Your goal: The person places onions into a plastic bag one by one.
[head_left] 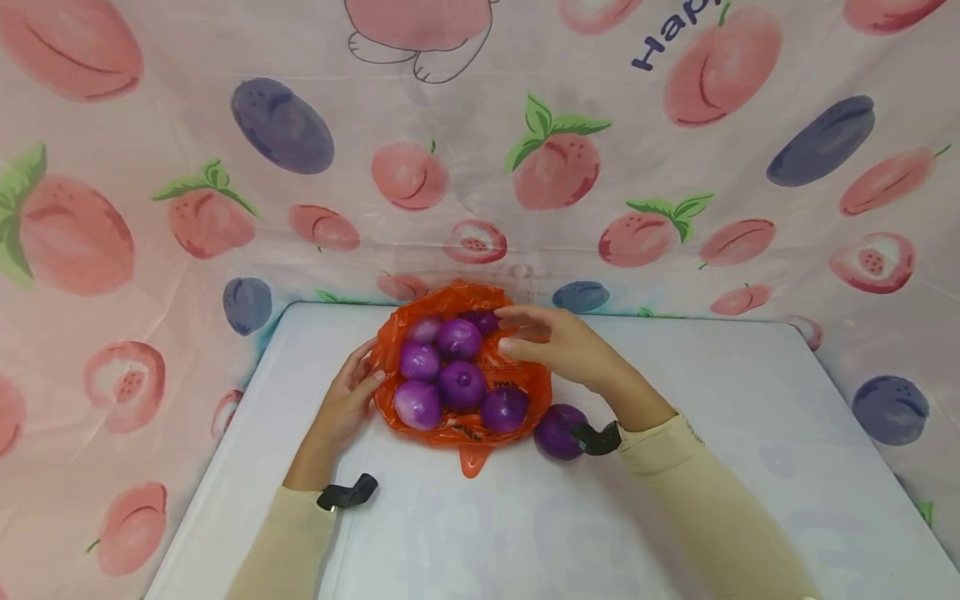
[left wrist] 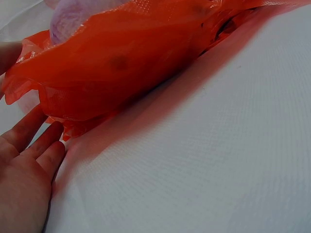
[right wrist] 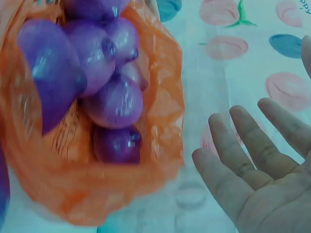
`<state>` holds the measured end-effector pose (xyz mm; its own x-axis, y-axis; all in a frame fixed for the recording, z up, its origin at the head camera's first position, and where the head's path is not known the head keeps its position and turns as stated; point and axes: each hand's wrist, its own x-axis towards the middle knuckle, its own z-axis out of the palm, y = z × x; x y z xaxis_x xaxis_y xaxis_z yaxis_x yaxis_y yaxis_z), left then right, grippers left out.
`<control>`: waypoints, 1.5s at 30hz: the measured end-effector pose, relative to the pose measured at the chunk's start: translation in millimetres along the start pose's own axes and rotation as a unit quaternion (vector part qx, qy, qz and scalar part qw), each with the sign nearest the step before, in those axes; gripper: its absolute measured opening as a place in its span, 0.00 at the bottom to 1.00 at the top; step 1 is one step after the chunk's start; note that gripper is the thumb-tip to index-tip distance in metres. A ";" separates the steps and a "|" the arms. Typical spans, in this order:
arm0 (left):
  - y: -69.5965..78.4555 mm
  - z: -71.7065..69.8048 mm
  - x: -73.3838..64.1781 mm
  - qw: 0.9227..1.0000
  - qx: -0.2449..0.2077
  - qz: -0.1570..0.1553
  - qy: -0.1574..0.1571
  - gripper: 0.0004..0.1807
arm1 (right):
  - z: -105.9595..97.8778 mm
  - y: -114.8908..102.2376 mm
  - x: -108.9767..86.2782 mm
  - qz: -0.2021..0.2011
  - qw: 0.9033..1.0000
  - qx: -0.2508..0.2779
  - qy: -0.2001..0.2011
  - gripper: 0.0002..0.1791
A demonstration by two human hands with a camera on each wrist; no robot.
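An orange-red plastic bag (head_left: 536, 375) lies on the table with its mouth wide and several purple onions (head_left: 462, 385) inside. At its left side my left hand (head_left: 351, 392) holds the rim, thumb on the near face and fingers behind; the left wrist view shows these fingers (left wrist: 36, 128) against the plastic. Over the bag's right rim hovers my right hand (head_left: 551, 337), nothing in its grasp. In the right wrist view its fingers (right wrist: 260, 148) are spread, apart from the bag. One loose onion (head_left: 558, 433) sits outside the bag, below my right wrist, partly covered by the black wrist strap.
The white table (head_left: 465, 542) carries the bag and the loose onion. Behind it and at both sides hangs a pink curtain (head_left: 480, 125) printed with fruit, close behind the bag. Black straps (head_left: 348, 493) stick out from both wrists.
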<state>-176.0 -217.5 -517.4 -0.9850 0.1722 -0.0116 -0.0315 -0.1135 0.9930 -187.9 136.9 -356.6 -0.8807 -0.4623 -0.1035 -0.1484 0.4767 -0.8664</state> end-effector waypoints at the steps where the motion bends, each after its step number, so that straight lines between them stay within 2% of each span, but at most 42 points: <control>1: 0.0 0.0 -0.1 1.000 -0.001 0.001 0.000 0.33 | -3.0 0.5 -2.7 -0.001 1.000 0.001 0.001 0.31; 11: 1.4 0.2 -1.6 1.000 0.000 0.006 0.002 0.33 | -23.3 18.1 -21.6 0.007 1.000 -0.005 0.020 0.33; 24: -1.8 0.3 0.0 1.000 0.003 0.004 0.002 0.33 | -35.1 66.4 -39.2 0.032 0.999 -0.027 0.024 0.29; 30: -2.5 -0.3 0.0 1.000 0.007 0.000 0.003 0.34 | -33.8 86.0 -46.8 0.057 0.998 -0.023 -0.009 0.28; 38: -4.7 -0.6 0.2 1.000 0.003 0.001 0.002 0.34 | -25.3 108.1 -53.2 0.057 0.996 -0.015 -0.064 0.31; 45: -5.3 -1.0 0.1 1.000 0.006 0.000 0.002 0.34 | -18.3 119.7 -58.4 0.089 0.991 -0.010 -0.099 0.31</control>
<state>-176.1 -217.9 -522.8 -0.9858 0.1674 -0.0121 -0.0295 -0.1017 0.9944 -162.4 234.6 -445.4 -0.7881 -0.5071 -0.3489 -0.0106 0.5780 -0.8160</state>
